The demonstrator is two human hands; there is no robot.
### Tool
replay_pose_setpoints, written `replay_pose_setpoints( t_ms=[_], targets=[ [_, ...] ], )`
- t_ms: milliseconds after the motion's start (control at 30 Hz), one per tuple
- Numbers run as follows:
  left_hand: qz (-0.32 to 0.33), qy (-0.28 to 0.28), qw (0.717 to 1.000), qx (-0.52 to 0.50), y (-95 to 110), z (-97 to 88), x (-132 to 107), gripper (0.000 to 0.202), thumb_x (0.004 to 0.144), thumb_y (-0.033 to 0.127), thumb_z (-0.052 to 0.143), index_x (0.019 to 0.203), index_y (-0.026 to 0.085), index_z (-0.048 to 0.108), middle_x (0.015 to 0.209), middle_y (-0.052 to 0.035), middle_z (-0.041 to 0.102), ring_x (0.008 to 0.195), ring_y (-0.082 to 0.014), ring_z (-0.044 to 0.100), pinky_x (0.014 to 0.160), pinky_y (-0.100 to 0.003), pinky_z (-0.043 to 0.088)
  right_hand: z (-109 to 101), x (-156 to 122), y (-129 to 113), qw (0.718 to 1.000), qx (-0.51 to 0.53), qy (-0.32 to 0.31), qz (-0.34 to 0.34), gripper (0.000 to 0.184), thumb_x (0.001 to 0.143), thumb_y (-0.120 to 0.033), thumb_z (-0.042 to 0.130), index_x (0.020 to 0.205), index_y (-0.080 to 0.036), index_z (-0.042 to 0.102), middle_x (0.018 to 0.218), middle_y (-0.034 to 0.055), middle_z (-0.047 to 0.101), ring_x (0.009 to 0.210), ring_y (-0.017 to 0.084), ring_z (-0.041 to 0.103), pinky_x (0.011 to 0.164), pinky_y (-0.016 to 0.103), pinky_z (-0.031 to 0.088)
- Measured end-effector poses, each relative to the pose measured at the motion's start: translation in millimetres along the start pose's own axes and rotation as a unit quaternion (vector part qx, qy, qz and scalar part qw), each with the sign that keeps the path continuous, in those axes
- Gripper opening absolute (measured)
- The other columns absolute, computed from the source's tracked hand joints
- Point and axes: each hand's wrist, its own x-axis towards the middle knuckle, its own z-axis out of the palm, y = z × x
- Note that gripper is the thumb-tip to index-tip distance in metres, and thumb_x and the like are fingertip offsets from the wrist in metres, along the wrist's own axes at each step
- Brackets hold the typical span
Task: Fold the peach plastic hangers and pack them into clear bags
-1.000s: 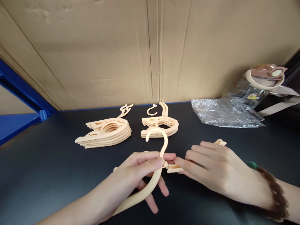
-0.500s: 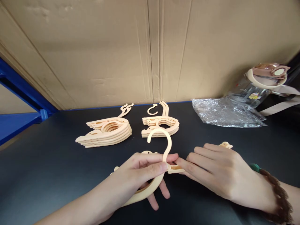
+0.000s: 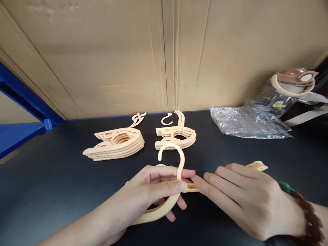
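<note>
A peach plastic folding hanger (image 3: 172, 154) is held just above the black tabletop (image 3: 51, 184), its hook pointing up. My left hand (image 3: 156, 191) pinches it at the base of the hook, with the left arm of the hanger curving down under my fingers. My right hand (image 3: 246, 198) is closed over the hanger's right arm, whose tip (image 3: 257, 166) sticks out past my knuckles. The fingertips of both hands almost meet at the middle joint.
Two stacks of folded peach hangers lie behind: a bigger stack (image 3: 116, 143) at left, a smaller stack (image 3: 175, 134) at centre with a loose hook (image 3: 166, 119) beside it. A clear plastic bag (image 3: 246, 124) and a water bottle (image 3: 284, 92) sit at right. A cardboard wall (image 3: 164, 54) stands behind.
The hanger's right arm has swung outward and lower under my right hand, its tip moving right. The hook has shifted slightly. My left hand keeps its pinch.
</note>
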Motion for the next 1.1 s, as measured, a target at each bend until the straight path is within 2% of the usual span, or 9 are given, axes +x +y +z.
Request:
replay_pose_setpoints(
  t_ms=[133, 267, 500, 633, 800, 967, 1100],
  targets=[
    [0.006, -0.010, 1.000, -0.005, -4, -2.4, 3, 0.035, 0.080, 0.040, 0.079, 0.108, 0.021, 0.078, 0.073, -0.0018, 0.072, 0.064, -0.0121, 0.062, 0.063, -0.020, 0.052, 1, 0, -2, 1.000, 0.009, 0.013, 0.008, 0.034, 0.092, -0.004, 0.036, 0.093, -0.010, 0.069, 0.070, 0.0067, 0.070, 0.062, 0.019, 0.060, 0.058, 0.034, 0.041],
    [0.018, -0.029, 0.999, 0.001, -9, -3.5, 4, 0.022, 0.082, 0.037, 0.078, 0.096, 0.020, 0.080, 0.072, -0.0012, 0.071, 0.065, -0.0121, 0.063, 0.063, -0.019, 0.051, 1, 2, -4, 1.000, 0.007, 0.006, 0.011, 0.038, 0.095, -0.005, 0.034, 0.082, -0.015, 0.069, 0.069, 0.0056, 0.069, 0.062, 0.018, 0.059, 0.060, 0.034, 0.041],
    [0.060, -0.020, 0.998, 0.002, -15, -5.7, 7, 0.028, 0.084, 0.036, 0.076, 0.107, 0.021, 0.078, 0.072, -0.0013, 0.071, 0.065, -0.0116, 0.062, 0.063, -0.019, 0.052, -1, 5, -1, 0.999, 0.040, -0.014, 0.023, 0.034, 0.096, -0.005, 0.036, 0.094, -0.011, 0.070, 0.068, 0.0036, 0.068, 0.056, 0.016, 0.051, 0.052, 0.032, 0.035],
    [0.077, -0.009, 0.997, 0.019, -14, -5.2, 9, 0.030, 0.082, 0.039, 0.076, 0.104, 0.018, 0.079, 0.072, -0.0027, 0.069, 0.063, -0.0132, 0.060, 0.064, -0.024, 0.053, -2, 5, 1, 0.997, 0.062, -0.034, 0.034, 0.027, 0.093, -0.004, 0.042, 0.091, -0.013, 0.068, 0.063, 0.0001, 0.061, 0.053, 0.015, 0.042, 0.048, 0.031, 0.029],
    [0.087, 0.015, 0.994, 0.059, -18, -3.5, 13, 0.045, 0.080, 0.049, 0.073, 0.110, 0.016, 0.077, 0.064, -0.0034, 0.067, 0.060, -0.0180, 0.062, 0.062, -0.030, 0.054, 1, 4, 3, 0.996, 0.066, -0.048, 0.043, 0.022, 0.095, -0.006, 0.045, 0.094, -0.013, 0.066, 0.063, -0.0018, 0.057, 0.054, 0.014, 0.043, 0.049, 0.030, 0.029],
    [0.104, 0.005, 0.994, 0.038, -24, -3.1, 15, 0.048, 0.084, 0.051, 0.068, 0.116, 0.015, 0.075, 0.064, -0.0045, 0.069, 0.058, -0.0177, 0.063, 0.060, -0.028, 0.053, 2, 4, 1, 0.995, 0.067, -0.046, 0.058, 0.024, 0.097, -0.009, 0.046, 0.088, -0.015, 0.066, 0.061, -0.0026, 0.051, 0.052, 0.014, 0.041, 0.050, 0.030, 0.027],
    [0.112, 0.013, 0.993, 0.022, -25, -3.3, 14, 0.041, 0.088, 0.047, 0.066, 0.114, 0.017, 0.076, 0.070, -0.0052, 0.073, 0.061, -0.0162, 0.065, 0.059, -0.025, 0.051, 2, 4, -2, 0.995, 0.061, -0.043, 0.069, 0.027, 0.101, -0.015, 0.046, 0.083, -0.016, 0.066, 0.060, -0.0029, 0.049, 0.052, 0.014, 0.039, 0.049, 0.031, 0.025]
  ],
)
